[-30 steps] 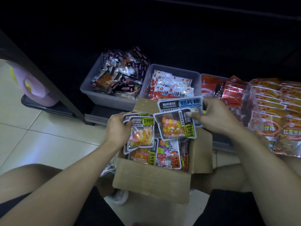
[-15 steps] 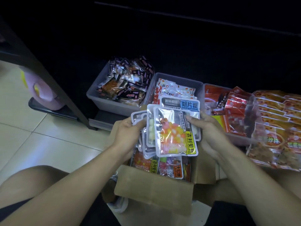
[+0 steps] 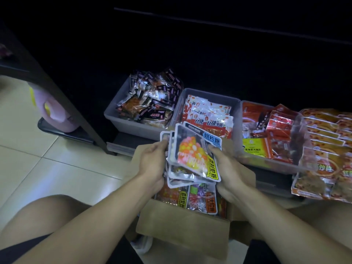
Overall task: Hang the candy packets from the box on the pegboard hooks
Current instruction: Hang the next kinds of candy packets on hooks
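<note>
I hold a stack of candy packets (image 3: 192, 155) above the open cardboard box (image 3: 182, 227). The top packet is clear, with orange, pink and white candies and a yellow label. My left hand (image 3: 152, 162) grips the stack's left edge. My right hand (image 3: 226, 168) grips its right side, thumb on the front. More candy packets (image 3: 190, 197) lie inside the box under the stack. The pegboard and its hooks are lost in the dark area above.
Grey bins stand behind the box: one with dark snack packets (image 3: 148, 103), one with red-and-white packets (image 3: 209, 115), a clear one with red packs (image 3: 270, 134). Orange bags (image 3: 327, 149) lie at right. A dark shelf post (image 3: 80, 119) and a pink object (image 3: 57, 113) are at left.
The two handfuls of packets have been brought together into one stack, now tilted and lifted a little. The view has shifted so the box and bins sit further right and lower.
</note>
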Motion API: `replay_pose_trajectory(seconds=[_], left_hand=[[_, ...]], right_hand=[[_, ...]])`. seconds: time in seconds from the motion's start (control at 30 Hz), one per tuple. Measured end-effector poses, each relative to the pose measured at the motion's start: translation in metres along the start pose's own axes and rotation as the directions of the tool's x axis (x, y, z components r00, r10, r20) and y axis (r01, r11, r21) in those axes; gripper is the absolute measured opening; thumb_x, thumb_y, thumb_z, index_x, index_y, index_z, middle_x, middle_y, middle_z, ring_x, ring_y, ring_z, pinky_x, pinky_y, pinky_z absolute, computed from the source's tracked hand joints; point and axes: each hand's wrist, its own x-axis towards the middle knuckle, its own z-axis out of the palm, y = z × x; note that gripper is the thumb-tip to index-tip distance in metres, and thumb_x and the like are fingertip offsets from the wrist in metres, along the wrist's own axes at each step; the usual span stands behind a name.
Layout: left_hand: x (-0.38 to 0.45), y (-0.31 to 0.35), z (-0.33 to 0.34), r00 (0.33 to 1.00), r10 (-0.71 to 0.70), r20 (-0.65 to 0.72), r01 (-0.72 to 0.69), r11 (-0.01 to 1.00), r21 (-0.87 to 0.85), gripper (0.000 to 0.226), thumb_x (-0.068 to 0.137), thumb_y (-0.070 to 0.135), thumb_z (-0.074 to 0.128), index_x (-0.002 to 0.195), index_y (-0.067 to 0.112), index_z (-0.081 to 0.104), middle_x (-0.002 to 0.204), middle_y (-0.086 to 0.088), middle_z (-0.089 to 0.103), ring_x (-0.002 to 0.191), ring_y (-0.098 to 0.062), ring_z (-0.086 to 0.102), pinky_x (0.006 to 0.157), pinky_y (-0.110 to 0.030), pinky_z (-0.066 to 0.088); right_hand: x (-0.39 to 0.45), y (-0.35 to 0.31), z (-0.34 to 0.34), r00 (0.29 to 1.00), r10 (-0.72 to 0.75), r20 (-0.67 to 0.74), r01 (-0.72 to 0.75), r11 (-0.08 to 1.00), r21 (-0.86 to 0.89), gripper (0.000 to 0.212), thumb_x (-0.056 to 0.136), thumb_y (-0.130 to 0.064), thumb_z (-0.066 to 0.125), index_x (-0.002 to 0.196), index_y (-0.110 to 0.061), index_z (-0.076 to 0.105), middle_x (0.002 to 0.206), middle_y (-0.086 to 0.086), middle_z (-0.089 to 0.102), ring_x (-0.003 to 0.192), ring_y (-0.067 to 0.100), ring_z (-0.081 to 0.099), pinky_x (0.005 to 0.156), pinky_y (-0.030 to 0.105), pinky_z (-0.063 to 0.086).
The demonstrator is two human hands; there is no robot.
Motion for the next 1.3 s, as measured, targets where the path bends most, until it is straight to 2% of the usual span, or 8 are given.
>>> replay_pose_trajectory(seconds=[0.1, 0.23, 0.47, 0.57, 0.8, 0.9, 1.03, 1.3], left_hand=[[-0.008, 0.006, 0.006, 0.984, -0.054, 0.168, 0.050, 0.998, 0.029, 0.050, 0.108, 0.048, 0.050, 0.118, 0.007, 0.077, 0.106, -0.015, 0.082, 0.091, -0.030, 0.080, 0.080, -0.041, 0.063], [-0.013, 0.006, 0.010, 0.937, -0.071, 0.342, 0.033, 0.993, 0.117, 0.068, 0.093, 0.057, 0.068, 0.146, 0.017, 0.057, 0.122, -0.006, 0.079, 0.106, -0.025, 0.079, 0.084, -0.040, 0.066], [-0.012, 0.008, 0.009, 0.973, 0.036, 0.228, -0.053, 0.996, 0.069, 0.052, 0.092, 0.019, 0.078, 0.139, 0.016, 0.058, 0.106, -0.011, 0.082, 0.096, -0.032, 0.080, 0.094, -0.054, 0.063], [-0.009, 0.010, 0.009, 0.974, 0.098, 0.203, -0.113, 0.991, 0.067, 0.052, 0.087, 0.014, 0.085, 0.132, 0.022, 0.061, 0.109, -0.010, 0.082, 0.094, -0.031, 0.081, 0.082, -0.046, 0.067], [-0.003, 0.022, 0.006, 0.958, 0.264, 0.113, -0.271, 0.962, 0.044, 0.102, 0.049, 0.052, 0.104, 0.138, 0.035, 0.057, 0.127, 0.003, 0.076, 0.116, -0.027, 0.074, 0.106, -0.052, 0.056], [0.000, 0.026, 0.004, 0.937, 0.324, 0.129, -0.330, 0.944, 0.026, 0.073, 0.065, 0.038, 0.100, 0.126, 0.042, 0.059, 0.117, 0.013, 0.078, 0.112, -0.016, 0.075, 0.107, -0.045, 0.056], [0.000, 0.027, 0.004, 0.914, 0.388, 0.119, -0.400, 0.911, 0.097, 0.070, 0.073, 0.046, 0.094, 0.129, 0.057, 0.053, 0.132, 0.016, 0.071, 0.125, -0.016, 0.068, 0.111, -0.050, 0.052], [0.003, 0.036, 0.007, 0.943, 0.334, 0.010, -0.333, 0.942, -0.035, 0.053, 0.082, 0.033, 0.090, 0.125, 0.039, 0.059, 0.117, 0.013, 0.074, 0.111, -0.014, 0.071, 0.103, -0.040, 0.053]], right_hand=[[0.004, -0.004, -0.001, 0.994, -0.066, -0.087, 0.069, 0.997, 0.031, 0.066, 0.091, -0.045, 0.078, 0.148, -0.022, 0.054, 0.140, 0.006, 0.068, 0.117, 0.030, 0.072, 0.097, 0.049, 0.060], [-0.003, -0.015, 0.000, 0.980, -0.175, -0.090, 0.176, 0.984, -0.003, 0.048, 0.105, -0.033, 0.061, 0.151, -0.031, 0.046, 0.136, 0.004, 0.070, 0.110, 0.024, 0.075, 0.087, 0.041, 0.064], [-0.018, -0.027, 0.009, 0.973, -0.220, -0.074, 0.214, 0.973, -0.084, 0.037, 0.103, -0.051, 0.057, 0.139, -0.040, 0.059, 0.129, -0.002, 0.074, 0.114, 0.020, 0.074, 0.096, 0.044, 0.061], [-0.014, -0.030, 0.004, 0.964, -0.249, -0.089, 0.239, 0.965, -0.111, 0.081, 0.074, -0.079, 0.065, 0.147, -0.042, 0.056, 0.153, -0.010, 0.056, 0.143, 0.019, 0.052, 0.121, 0.051, 0.039], [-0.023, -0.057, -0.004, 0.932, -0.309, -0.189, 0.315, 0.949, -0.002, 0.053, 0.098, -0.051, 0.066, 0.144, -0.024, 0.060, 0.144, -0.016, 0.056, 0.137, 0.011, 0.050, 0.126, 0.044, 0.029], [-0.020, -0.057, -0.013, 0.943, -0.251, -0.220, 0.264, 0.964, 0.033, 0.099, 0.055, -0.084, 0.081, 0.136, -0.028, 0.067, 0.144, -0.008, 0.064, 0.139, 0.021, 0.055, 0.122, 0.058, 0.034], [-0.023, -0.070, -0.016, 0.993, -0.067, -0.093, 0.078, 0.991, 0.111, 0.041, 0.098, -0.043, 0.065, 0.130, -0.017, 0.069, 0.120, 0.014, 0.077, 0.112, 0.037, 0.074, 0.090, 0.056, 0.062], [-0.046, -0.082, -0.016, 0.987, -0.010, 0.159, -0.016, 0.986, 0.164, 0.037, 0.083, -0.013, 0.071, 0.118, -0.002, 0.073, 0.115, 0.020, 0.078, 0.098, 0.031, 0.079, 0.084, 0.042, 0.065]])
